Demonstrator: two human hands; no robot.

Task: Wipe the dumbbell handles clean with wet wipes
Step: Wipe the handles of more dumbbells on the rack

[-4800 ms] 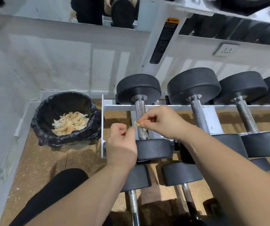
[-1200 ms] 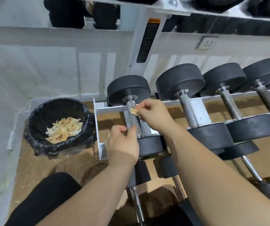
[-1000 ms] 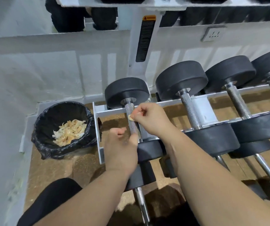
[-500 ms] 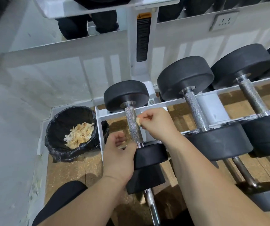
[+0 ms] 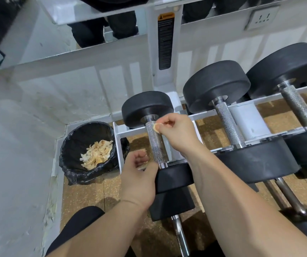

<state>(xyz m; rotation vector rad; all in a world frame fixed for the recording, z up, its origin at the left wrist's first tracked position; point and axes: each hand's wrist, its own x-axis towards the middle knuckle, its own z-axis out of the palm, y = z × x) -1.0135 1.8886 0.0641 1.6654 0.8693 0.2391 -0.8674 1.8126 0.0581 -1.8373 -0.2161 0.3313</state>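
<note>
Steel, knurled and grey, made up the dumbbell handle (image 5: 156, 145), which was laid across the white rack (image 5: 119, 145), just left of the right hand (image 5: 176, 134) and just beyond the left hand (image 5: 139, 179). A small, yellowed wipe (image 5: 156, 127) was pinched between the thumb and curled fingertips of the right hand and was pressed against the far end of the handle, close to the black weight there. The left hand was held beside the near end of the handle, with its thumb laid against the steel collar and its fingers loosely curled; whether anything was kept in its hollow could not be told. Three dumbbells (image 5: 215, 86) were counted in full on the upper rail, and the edge of a fourth was seen at the right border. One black-lined bin (image 5: 69, 160) was set on the brown floor (image 5: 85, 197) left of the rack, and one heap of used wipes (image 5: 97, 154) was held in it.
</note>
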